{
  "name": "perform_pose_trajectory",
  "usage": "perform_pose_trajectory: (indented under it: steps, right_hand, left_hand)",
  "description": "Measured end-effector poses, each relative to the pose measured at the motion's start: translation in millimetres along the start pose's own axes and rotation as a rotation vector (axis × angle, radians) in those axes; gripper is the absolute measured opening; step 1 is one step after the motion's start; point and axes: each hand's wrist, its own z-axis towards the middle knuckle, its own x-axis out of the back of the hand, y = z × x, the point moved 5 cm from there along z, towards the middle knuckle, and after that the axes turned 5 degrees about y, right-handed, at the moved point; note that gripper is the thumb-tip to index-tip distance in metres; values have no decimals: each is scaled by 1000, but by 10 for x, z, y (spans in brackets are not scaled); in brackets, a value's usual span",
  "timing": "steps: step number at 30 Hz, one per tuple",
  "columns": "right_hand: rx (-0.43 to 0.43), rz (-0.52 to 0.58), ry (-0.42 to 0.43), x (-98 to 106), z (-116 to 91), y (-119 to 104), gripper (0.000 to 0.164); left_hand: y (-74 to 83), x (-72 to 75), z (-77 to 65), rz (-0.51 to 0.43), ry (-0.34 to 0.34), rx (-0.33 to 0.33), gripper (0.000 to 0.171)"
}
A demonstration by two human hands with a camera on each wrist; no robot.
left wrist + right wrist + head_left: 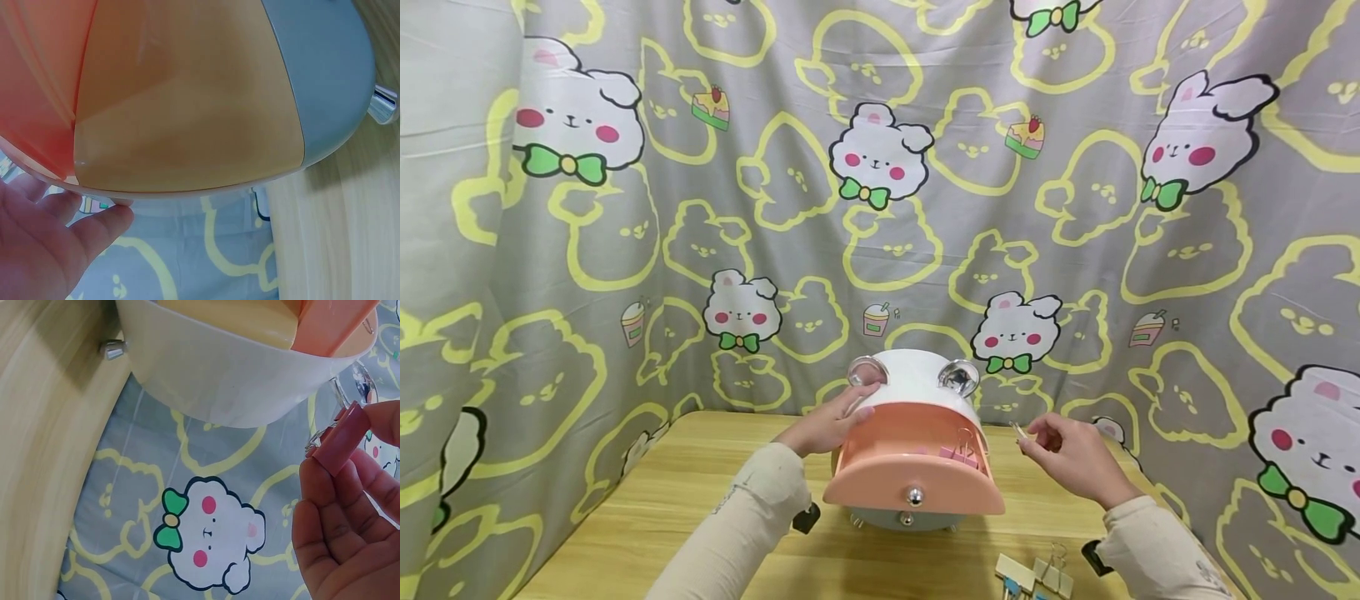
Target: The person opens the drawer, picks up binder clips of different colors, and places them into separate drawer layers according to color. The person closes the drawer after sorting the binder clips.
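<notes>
The right grip (1070, 452) pinches a smooth, reddish, wire-handled binder clip (342, 440); the left grip (827, 425), uncurled, rests against a glossy, rounded box (917, 375).

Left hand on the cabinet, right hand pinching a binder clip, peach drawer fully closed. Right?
Not the drawer: the head view shows the peach drawer pulled out. The left hand is on the cabinet, and the right hand pinches a binder clip.

Head view: left sleeve (737, 529), 7 o'clock, cream, faint grey marking; right sleeve (1153, 546), 5 o'clock, cream, faint marking. Small black block (806, 518) beside left cuff, second black block (1097, 558) beside right. Left hand (826, 423), right hand (1072, 450) bare.
</notes>
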Motion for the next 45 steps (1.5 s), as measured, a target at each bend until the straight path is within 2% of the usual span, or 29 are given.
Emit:
perform_pose_trajectory:
  steps: [29, 45]
  right_hand:
    - [21, 18, 7, 18, 82, -213, 15]
    - [80, 52, 26, 5, 129, -346, 13]
  left_hand:
    - [-20, -11, 8, -8, 6, -1, 51]
    - [-21, 5, -10, -4, 1, 25, 53]
